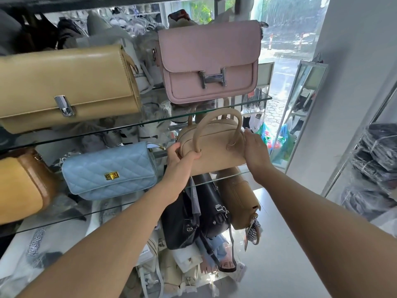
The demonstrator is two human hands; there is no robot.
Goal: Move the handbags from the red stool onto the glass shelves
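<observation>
We are working at the middle glass shelf [107, 208], right-hand bay; the red stool is not showing in this view. Starting at the left: the blue quilted bag [109, 171] is sitting on that shelf, and the tan two-handled handbag [214, 147] is being held just beside it, to its right, under the upper shelf [150, 122] that is carrying the pink bag [210, 63]. We are judging the step to be the final seating of the tan handbag. Its base is lying at the level of the glass, though we cannot tell whether its weight is fully down. To do it well, we are advising the following:

- slide it back until the whole base is on the glass with nothing overhanging the front edge;
- keep the handles clear of the upper shelf's edge;
- leave a gap to the blue bag;
- let go only once it is standing on its own.

Pose: both forearms are reaching forward and up. The left hand [182, 157] is gripping the bag's left end, thumb across the front at the handle root, fingers curled behind. The right hand [255, 151] is pressing flat against the right end, fingers fairly straight, not wrapped round anything we can see.
</observation>
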